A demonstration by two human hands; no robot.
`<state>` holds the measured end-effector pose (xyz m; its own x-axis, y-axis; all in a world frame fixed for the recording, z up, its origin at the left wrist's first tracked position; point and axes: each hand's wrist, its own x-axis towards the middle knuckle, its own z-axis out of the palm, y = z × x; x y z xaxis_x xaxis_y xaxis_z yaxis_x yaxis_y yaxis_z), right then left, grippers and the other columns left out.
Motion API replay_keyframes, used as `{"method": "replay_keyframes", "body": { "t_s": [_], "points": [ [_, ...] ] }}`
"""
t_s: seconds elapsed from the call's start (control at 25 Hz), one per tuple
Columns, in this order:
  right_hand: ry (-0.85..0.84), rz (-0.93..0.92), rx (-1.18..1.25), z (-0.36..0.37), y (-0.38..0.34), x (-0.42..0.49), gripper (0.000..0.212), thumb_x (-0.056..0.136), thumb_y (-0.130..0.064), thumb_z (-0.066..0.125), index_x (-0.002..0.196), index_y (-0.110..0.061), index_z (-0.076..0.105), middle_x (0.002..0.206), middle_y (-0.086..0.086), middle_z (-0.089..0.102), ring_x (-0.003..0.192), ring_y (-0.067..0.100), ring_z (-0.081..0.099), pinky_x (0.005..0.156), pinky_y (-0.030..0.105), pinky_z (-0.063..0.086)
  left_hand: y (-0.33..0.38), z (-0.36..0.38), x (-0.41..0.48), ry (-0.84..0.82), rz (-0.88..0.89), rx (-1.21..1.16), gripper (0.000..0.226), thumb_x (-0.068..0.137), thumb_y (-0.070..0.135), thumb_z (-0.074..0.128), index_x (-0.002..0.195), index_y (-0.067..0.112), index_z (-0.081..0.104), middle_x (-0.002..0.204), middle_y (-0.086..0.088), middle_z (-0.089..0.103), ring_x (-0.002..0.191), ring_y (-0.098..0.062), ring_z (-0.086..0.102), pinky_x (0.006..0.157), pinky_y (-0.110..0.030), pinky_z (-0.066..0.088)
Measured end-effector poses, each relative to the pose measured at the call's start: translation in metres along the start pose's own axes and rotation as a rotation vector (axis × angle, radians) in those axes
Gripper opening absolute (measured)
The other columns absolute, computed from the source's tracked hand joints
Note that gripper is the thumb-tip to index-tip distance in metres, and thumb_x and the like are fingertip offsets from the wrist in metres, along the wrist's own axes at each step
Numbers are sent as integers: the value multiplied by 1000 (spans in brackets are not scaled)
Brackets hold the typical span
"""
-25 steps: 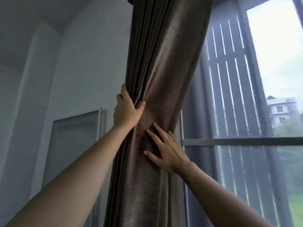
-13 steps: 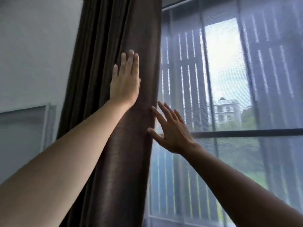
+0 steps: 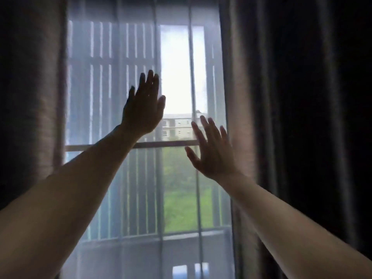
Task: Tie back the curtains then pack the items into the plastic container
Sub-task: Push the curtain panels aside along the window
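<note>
A dark brown curtain [image 3: 34,109] hangs at the left edge of the window and a second brown curtain [image 3: 281,117] hangs at the right. Between them a sheer white curtain [image 3: 112,198] covers the glass. My left hand [image 3: 144,108] is raised in front of the sheer, fingers spread, holding nothing. My right hand [image 3: 213,152] is lower and to the right, fingers apart, its little-finger side close to the inner edge of the right curtain; I cannot tell if it touches. No tie-back, container or items show.
A horizontal window bar [image 3: 161,144] crosses behind both hands. Slatted shutters [image 3: 104,87] stand outside on the left. A building [image 3: 177,125] and green trees lie beyond. Something pale blue [image 3: 189,270] sits at the bottom edge.
My view has swung right from the left curtain to the window's middle. Both hands have left the left curtain and now hang open before the sheer, the right hand near the right curtain.
</note>
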<state>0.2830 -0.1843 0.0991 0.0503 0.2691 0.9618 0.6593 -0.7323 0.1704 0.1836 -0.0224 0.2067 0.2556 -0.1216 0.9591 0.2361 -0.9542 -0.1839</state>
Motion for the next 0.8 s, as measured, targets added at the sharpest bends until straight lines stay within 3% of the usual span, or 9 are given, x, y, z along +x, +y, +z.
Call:
{"method": "replay_keyframes", "body": {
  "t_s": [0.2, 0.44, 0.56, 0.8],
  "points": [
    [-66, 90, -232, -28, 84, -53, 72, 87, -50, 49, 145, -14, 30, 154, 12, 26, 143, 28, 21, 112, 45, 7, 93, 36, 1, -19, 50, -289, 59, 99, 32, 28, 149, 6, 13, 158, -13, 9, 146, -27, 8, 114, -48, 16],
    [-31, 220, -390, -17, 138, -104, 92, 72, -45, 70, 147, -13, 26, 155, 14, 21, 144, 25, 13, 113, 46, 11, 192, 92, 5, -103, 124, -704, 64, 96, 44, 27, 150, 14, 11, 158, -13, 13, 144, -32, 15, 114, -51, 24],
    [-21, 290, -471, -12, 167, -122, 100, 70, -50, 71, 148, -12, 21, 156, 14, 18, 144, 27, 15, 111, 48, 13, 238, 121, 17, -119, 122, -782, 59, 98, 45, 26, 150, 26, 5, 160, 0, -2, 146, -18, -2, 116, -42, 11],
    [38, 426, -621, -12, 248, -143, 109, 69, -53, 70, 150, -13, 8, 155, 16, 18, 143, 27, 11, 112, 49, 12, 329, 169, 60, -148, 208, -965, 64, 95, 55, 24, 149, 33, -3, 159, 1, -10, 146, -19, -8, 116, -45, 6]
  ]
}}
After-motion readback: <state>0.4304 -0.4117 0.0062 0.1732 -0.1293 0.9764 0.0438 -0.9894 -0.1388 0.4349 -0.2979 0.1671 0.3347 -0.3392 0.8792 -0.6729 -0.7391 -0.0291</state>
